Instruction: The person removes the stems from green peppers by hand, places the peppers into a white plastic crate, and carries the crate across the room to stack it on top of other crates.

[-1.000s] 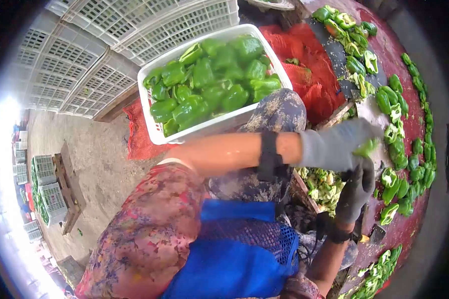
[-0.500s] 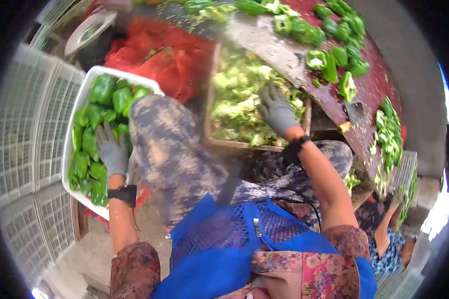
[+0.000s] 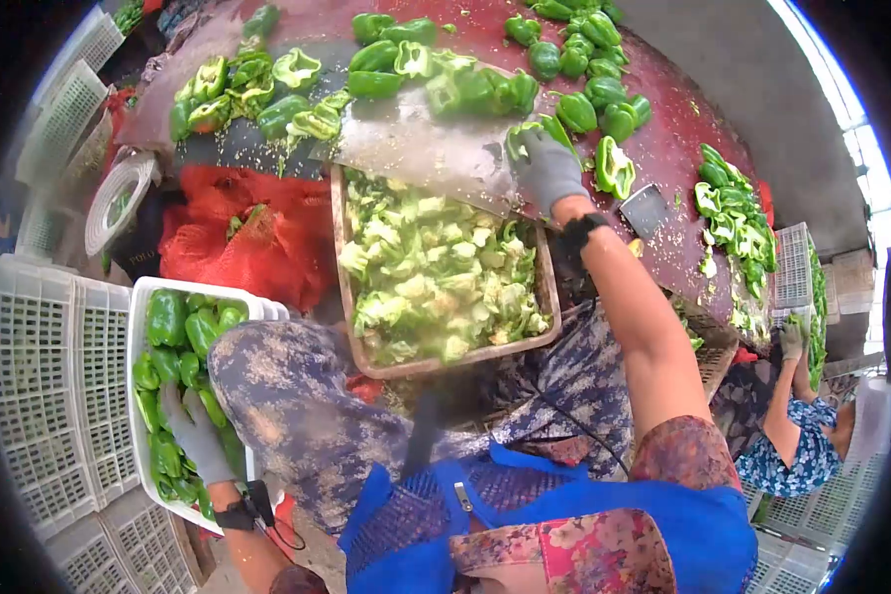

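My right hand [image 3: 548, 170], in a grey glove, is closed on a green bell pepper [image 3: 556, 129] at the edge of the red work table [image 3: 525, 30]. Cut pepper halves [image 3: 614, 168] and whole ones lie just beyond it. Down at the left, my gloved left hand [image 3: 196, 436] rests with outstretched fingers on green bell peppers [image 3: 166, 317] inside a white plastic basket [image 3: 141, 396]. Between my knees and the table sits a shallow wooden-looking tray [image 3: 445, 364] of pale pepper cores and seeds [image 3: 436, 267].
A red mesh sack [image 3: 252, 238] lies left of the tray. Stacked white crates [image 3: 40, 366] line the left side. A flat dark-bladed tool [image 3: 646, 210] rests on the table near sliced peppers [image 3: 738, 223]. Another person [image 3: 787, 441] works at far right beside a crate [image 3: 792, 267].
My right hand has moved from above the cores in the tray up to the table and onto a pepper. My left hand stays among the basket's peppers. The view has shifted.
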Available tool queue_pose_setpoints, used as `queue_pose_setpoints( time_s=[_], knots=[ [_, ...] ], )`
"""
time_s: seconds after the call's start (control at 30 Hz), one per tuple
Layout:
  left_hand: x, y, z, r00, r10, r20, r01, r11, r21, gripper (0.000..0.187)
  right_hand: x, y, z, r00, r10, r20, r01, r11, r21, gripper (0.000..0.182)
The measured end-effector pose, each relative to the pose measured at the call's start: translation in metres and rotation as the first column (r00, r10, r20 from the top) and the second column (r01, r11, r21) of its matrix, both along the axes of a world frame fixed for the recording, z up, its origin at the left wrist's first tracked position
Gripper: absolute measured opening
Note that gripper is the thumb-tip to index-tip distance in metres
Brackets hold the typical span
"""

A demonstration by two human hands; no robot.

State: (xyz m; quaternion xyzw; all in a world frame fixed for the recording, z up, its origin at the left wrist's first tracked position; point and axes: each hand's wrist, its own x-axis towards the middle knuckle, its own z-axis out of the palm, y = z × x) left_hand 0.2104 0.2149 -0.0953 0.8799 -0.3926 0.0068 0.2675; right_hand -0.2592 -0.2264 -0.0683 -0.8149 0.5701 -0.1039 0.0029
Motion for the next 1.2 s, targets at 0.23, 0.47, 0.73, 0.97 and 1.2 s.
queue_pose_setpoints(
  time_s=[0.23, 0.47, 0.73, 0.97, 1.2],
  knots=[
    [-0.079, -0.080, 0.115, 0.963, -0.129, -0.236, 0.042, 0.940, -0.339, 0.038, -0.017, -0.024, -0.024, 0.992, -0.028, -0.119, 0.046, 0.988, 0.150, 0.035],
    [-0.194, -0.172, 0.120, 0.415, -0.601, -0.683, 0.338, 0.799, -0.497, 0.052, 0.045, 0.092, 0.043, 0.803, 0.055, 0.593, -0.379, 0.815, 0.438, 0.049],
    [-0.229, -0.185, 0.058, 0.042, -0.630, -0.776, 0.120, 0.774, -0.622, 0.047, 0.088, 0.173, 0.065, 0.556, 0.017, 0.831, -0.786, 0.336, 0.519, 0.039],
    [-0.219, -0.182, 0.045, -0.366, -0.576, -0.731, -0.376, 0.810, -0.449, 0.027, 0.112, 0.218, 0.072, 0.671, 0.525, 0.523, -0.588, 0.807, -0.057, 0.023],
    [-0.197, -0.158, 0.075, 0.478, -0.612, -0.630, -0.063, 0.692, -0.720, 0.039, 0.085, 0.146, -0.004, 0.642, 0.025, 0.766, -0.288, 0.934, 0.211, 0.030]
  ],
)
